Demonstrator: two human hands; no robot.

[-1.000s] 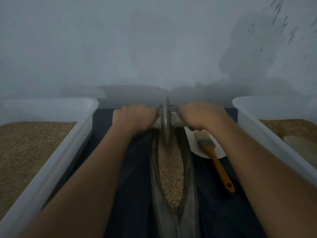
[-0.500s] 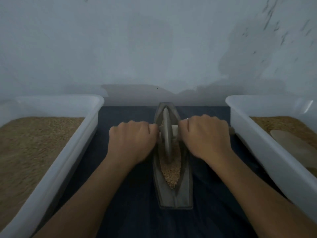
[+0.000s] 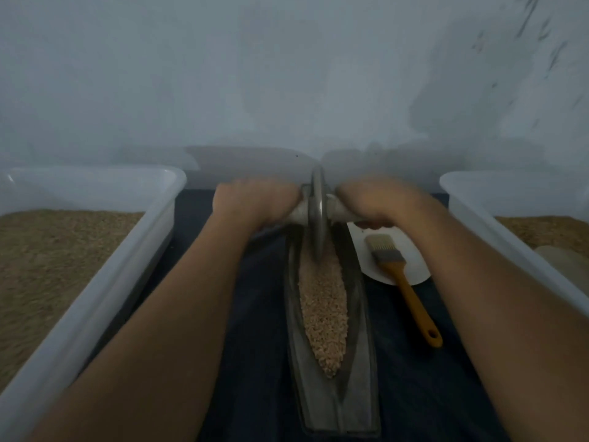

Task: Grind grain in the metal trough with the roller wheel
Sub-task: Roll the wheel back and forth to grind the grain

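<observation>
A long boat-shaped metal trough (image 3: 360, 362) lies lengthwise on the dark cloth, with pale grain (image 3: 323, 311) heaped along its middle. The metal roller wheel (image 3: 317, 215) stands upright in the trough's far end, close to the wall. My left hand (image 3: 255, 204) grips the pale handle on the wheel's left side. My right hand (image 3: 376, 202) grips the handle on its right side. Both arms are stretched forward and look blurred.
A white bin (image 3: 105, 282) of brown grain stands at the left and another white bin (image 3: 510, 237) of grain at the right. A white plate (image 3: 414, 266) right of the trough carries a pastry brush (image 3: 404, 282) with an orange handle. The wall is just behind.
Half a second ago the wheel was nearer me, over the trough's middle. Both hands have pushed it away to the far end, uncovering the grain, plate and brush.
</observation>
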